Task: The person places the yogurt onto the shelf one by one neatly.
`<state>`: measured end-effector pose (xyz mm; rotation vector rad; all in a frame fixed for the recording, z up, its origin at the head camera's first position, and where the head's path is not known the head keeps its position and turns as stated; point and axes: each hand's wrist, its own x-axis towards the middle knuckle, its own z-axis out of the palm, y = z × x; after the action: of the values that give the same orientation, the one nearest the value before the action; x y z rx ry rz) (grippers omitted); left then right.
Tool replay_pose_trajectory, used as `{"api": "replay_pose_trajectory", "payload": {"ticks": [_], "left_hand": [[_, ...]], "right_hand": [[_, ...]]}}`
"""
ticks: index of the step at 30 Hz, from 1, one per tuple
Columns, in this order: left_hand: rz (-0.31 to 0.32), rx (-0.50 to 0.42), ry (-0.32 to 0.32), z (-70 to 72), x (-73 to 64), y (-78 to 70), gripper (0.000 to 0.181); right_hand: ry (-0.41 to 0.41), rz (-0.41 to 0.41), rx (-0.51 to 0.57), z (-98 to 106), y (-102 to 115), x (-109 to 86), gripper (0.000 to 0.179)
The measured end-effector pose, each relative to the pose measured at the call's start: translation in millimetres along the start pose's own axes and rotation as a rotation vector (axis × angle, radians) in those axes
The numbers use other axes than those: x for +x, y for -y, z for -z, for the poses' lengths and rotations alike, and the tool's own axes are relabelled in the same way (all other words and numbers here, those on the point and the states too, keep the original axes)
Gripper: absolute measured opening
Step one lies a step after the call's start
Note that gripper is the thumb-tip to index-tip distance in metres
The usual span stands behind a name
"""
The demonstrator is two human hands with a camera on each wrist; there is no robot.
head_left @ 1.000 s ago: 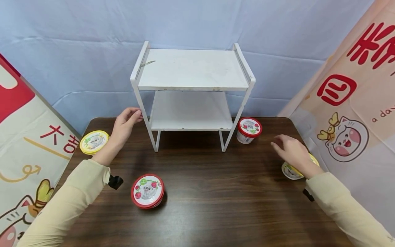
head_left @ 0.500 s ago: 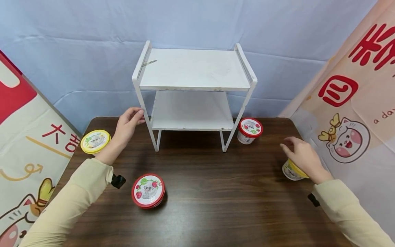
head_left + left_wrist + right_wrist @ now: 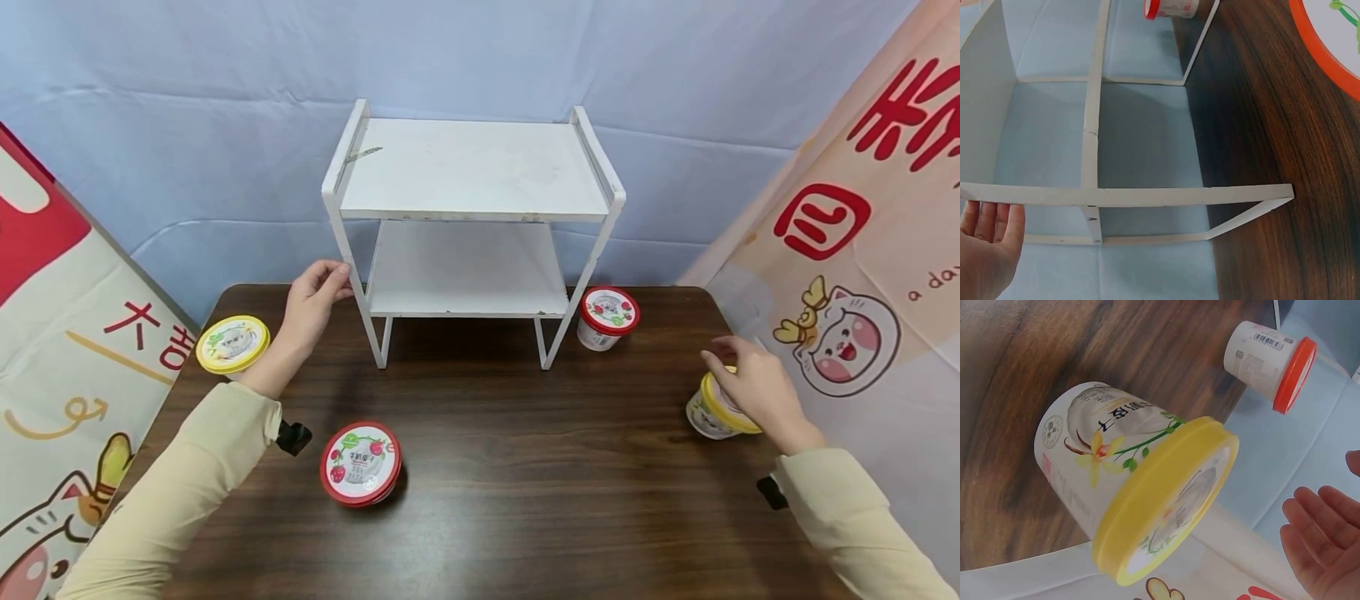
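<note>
At the left front post of a white two-tier shelf [image 3: 472, 275], my left hand [image 3: 311, 300] has its fingertips right at the metal. In the left wrist view the fingers [image 3: 999, 222] reach the frame's edge fairly straight, with the thumb out of sight. My right hand [image 3: 757, 387] hovers over a yellow-lidded tub [image 3: 716, 408] on the right and partly covers its lid in the head view. Its fingers [image 3: 1316, 519] are loosely bent with nothing between them in the right wrist view, apart from the tub's lid.
A red-lidded tub [image 3: 607, 317] stands beside the shelf's right leg, and another red-lidded tub [image 3: 360, 462] sits at front left. Behind my left forearm is a second yellow-lidded tub [image 3: 232, 343]. Printed cloths border the dark wooden table [image 3: 525, 467] on both sides.
My right hand has shifted right and slightly down, uncovering more of the near side of the yellow-lidded tub. My left hand has moved slightly right, up to the shelf post.
</note>
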<state>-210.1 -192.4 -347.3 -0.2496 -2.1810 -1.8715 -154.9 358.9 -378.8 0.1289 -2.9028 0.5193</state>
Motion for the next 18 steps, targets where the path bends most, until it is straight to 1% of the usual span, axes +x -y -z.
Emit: {"api": "replay_pose_trajectory", "payload": {"ticks": [5,10,18], "left_hand": [[0.010,0.007,-0.015,-0.5,0.5,0.2,0.029],[0.006,0.005,-0.012,-1.6,0.6,-0.1,0.031],[0.003,0.018,-0.015,-2.4,1.3,0.5,0.031]], "right_hand": [[-0.004,-0.021,0.000,1,-3,-2.1,0.044],[-0.017,-0.044,-0.001,4,-8,-4.8,0.043],[-0.043,-0.041,0.010,3,-18,-9.7,0.038]]}}
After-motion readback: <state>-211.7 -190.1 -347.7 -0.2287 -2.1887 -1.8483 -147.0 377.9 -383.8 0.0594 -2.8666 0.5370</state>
